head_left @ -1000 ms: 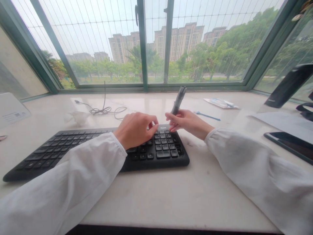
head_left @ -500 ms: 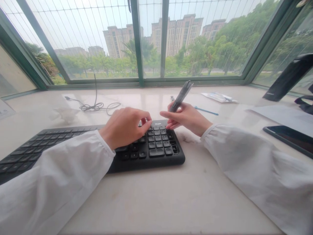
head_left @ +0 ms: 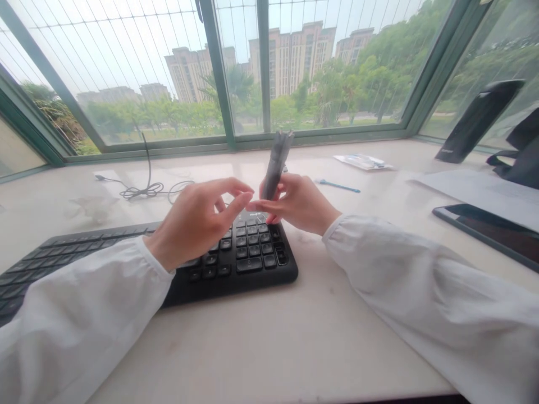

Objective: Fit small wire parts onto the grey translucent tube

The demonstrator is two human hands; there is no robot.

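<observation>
My right hand (head_left: 295, 202) is shut on a slim grey pen (head_left: 274, 165), which stands nearly upright and is blurred by motion. My left hand (head_left: 196, 221) is raised over the left part of a black keyboard (head_left: 252, 252), its fingers spread and pointing right. Its fingertips come very close to my right fingers, though I cannot tell whether they touch. Both hands hover above the number pad end of the keyboard, and my white sleeves cover both forearms.
A pale marble sill (head_left: 269, 336) carries a coiled black cable (head_left: 143, 191), a blue pen (head_left: 339, 186), a paper packet (head_left: 362, 162), a dark tablet (head_left: 488, 233) and a black stand (head_left: 475, 120). A green-framed window (head_left: 244, 73) runs behind them.
The grey pen has swung from tilted right to nearly upright in my right hand. My left hand has lifted off the keys and its fingers have opened. The view has shifted slightly.
</observation>
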